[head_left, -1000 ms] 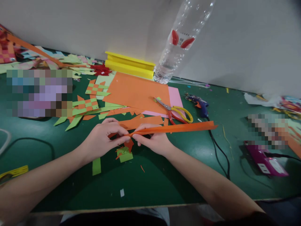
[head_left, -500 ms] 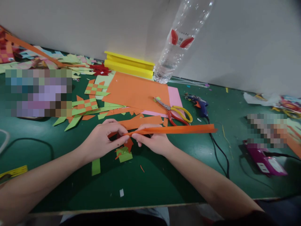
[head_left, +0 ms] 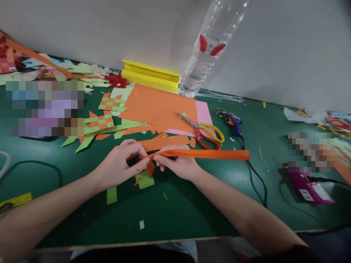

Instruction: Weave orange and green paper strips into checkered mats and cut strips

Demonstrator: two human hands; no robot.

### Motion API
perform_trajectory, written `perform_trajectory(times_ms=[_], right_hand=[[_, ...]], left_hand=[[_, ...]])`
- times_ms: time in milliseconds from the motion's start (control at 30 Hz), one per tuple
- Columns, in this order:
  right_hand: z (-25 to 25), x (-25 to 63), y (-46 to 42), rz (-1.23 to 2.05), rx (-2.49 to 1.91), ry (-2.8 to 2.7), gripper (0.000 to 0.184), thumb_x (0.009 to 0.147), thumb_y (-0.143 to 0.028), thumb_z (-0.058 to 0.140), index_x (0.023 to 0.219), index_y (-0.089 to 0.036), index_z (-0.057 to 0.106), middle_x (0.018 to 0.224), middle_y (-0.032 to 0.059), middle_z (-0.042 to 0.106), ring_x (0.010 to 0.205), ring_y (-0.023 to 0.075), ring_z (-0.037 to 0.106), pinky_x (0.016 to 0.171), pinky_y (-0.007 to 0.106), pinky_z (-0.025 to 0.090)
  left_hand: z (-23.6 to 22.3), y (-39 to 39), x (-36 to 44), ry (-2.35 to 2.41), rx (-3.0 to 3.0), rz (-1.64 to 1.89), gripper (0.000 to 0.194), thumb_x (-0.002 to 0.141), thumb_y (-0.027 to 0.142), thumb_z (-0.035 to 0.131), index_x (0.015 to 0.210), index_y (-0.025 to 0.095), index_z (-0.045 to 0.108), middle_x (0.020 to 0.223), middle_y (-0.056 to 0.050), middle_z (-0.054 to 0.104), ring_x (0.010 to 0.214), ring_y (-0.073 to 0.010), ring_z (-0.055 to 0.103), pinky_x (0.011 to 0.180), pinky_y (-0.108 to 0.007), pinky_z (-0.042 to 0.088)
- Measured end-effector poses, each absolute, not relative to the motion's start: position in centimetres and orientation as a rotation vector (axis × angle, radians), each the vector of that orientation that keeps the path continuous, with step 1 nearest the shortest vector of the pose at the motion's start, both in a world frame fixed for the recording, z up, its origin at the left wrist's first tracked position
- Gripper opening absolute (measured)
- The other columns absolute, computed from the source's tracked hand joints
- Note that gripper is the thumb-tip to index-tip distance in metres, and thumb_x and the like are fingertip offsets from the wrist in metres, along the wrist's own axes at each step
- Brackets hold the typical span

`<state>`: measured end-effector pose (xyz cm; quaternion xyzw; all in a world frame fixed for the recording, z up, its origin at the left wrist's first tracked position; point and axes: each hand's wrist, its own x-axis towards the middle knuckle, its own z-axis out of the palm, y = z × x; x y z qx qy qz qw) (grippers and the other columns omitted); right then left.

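Note:
Both hands pinch a long folded orange paper strip point(head_left: 211, 154) above the table. My left hand point(head_left: 122, 160) is closed on its left end, thumb against the fingers. Close beside it, my right hand point(head_left: 179, 164) grips the strip between thumb and fingers, and the long free end reaches out to the right. Behind the hands lies a flat orange paper piece point(head_left: 167, 142). Orange and green paper scraps point(head_left: 146, 180) lie beneath the left fingertips. Scissors point(head_left: 207, 133) with one yellow and one red handle rest just beyond the right hand.
Orange paper sheets point(head_left: 159, 106) lie behind the hands, near a yellow folded paper point(head_left: 150, 76) and a water bottle point(head_left: 203, 54). Woven paper fish point(head_left: 98, 122) sit at left. A blue glue gun point(head_left: 231, 120) with its cord and a magenta device point(head_left: 309, 184) are at right.
The strip's free right end has dipped slightly and its face has turned a little. Both hands keep nearly the same place and hold.

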<state>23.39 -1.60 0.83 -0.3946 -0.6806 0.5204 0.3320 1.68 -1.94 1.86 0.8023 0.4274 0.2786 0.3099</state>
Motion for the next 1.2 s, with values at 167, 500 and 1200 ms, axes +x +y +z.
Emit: perform_trajectory(times_ms=[167,500,1200], right_hand=[[0.8,23.3,-1.5,1.419,-1.037,-1.653,0.028,0.083,-0.045,0.067,0.071,-0.020,0.066,0.064,-0.0027,0.065,0.052,0.0080,0.059,0.058,0.023,0.053],[1.4,22.7,-1.2,1.476,-1.011,-1.447,0.028,0.074,-0.044,0.074,0.068,-0.018,0.065,0.062,-0.0009,0.069,0.045,0.0087,0.059,0.052,0.025,0.055],[1.2,22.8,-1.0,1.356,-1.038,-1.402,0.023,0.075,-0.040,0.075,0.068,-0.020,0.066,0.065,-0.0010,0.071,0.044,0.0088,0.059,0.051,0.026,0.055]], left_hand=[[2.1,-2.0,1.7,1.125,2.139,0.762,0.026,0.089,0.034,0.051,0.068,0.021,0.057,0.068,-0.001,0.060,0.078,-0.0175,0.061,0.069,-0.027,0.048],[2.2,-1.7,1.4,1.161,2.065,0.726,0.029,0.088,0.037,0.053,0.065,0.020,0.059,0.068,-0.001,0.061,0.072,-0.0160,0.061,0.063,-0.025,0.048],[2.4,-1.3,0.8,1.174,2.126,0.767,0.026,0.086,0.035,0.053,0.064,0.021,0.057,0.063,0.001,0.060,0.069,-0.0153,0.058,0.068,-0.027,0.048]])
